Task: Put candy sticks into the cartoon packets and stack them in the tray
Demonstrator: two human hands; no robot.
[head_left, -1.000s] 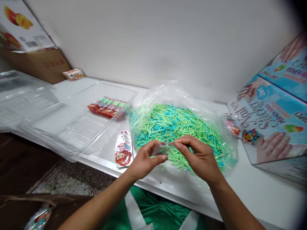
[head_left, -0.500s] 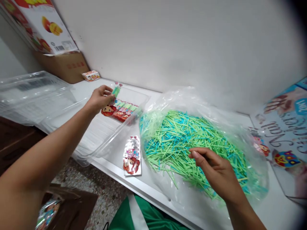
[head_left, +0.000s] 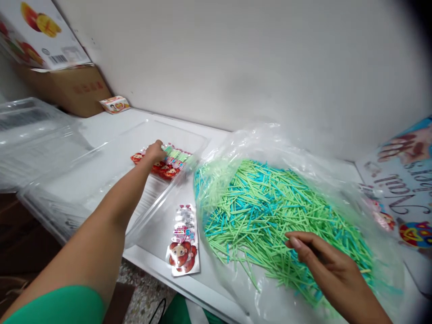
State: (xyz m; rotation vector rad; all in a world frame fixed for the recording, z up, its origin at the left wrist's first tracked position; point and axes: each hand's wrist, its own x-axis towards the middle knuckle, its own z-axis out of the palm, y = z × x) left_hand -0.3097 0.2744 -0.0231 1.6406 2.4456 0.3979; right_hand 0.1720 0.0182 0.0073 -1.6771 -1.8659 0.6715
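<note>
The clear plastic tray [head_left: 151, 193] lies open at about 10 o'clock on the table, probably so an arm can pass straight over its near wall, and the left hand [head_left: 155, 152] is down inside it. The picture packets [head_left: 168, 170] there lie side by side in a neat row, printed heads toward the person, an order that likely saves room and keeps them facing one way. The plastic bag [head_left: 266, 135] gapes wide around its green and blue sticks [head_left: 263, 202], apparently to leave them within easy reach of the right hand [head_left: 332, 265]. Flat silvery packets [head_left: 184, 245] sit near the table's front edge, between tray and bag — a spot that looks handy for either hand. The left hand is over the row, with packets showing at 9, 5 and 3 o'clock from it; its fingertips are hidden, so I cannot tell whether they grip one. The right hand hovers over the sticks, fingers curled and thumb near forefinger — nothing shows between them, though whether the tips meet is unclear. From it, the heap's middle lies toward 10 o'clock and the silvery packets at 9.
</note>
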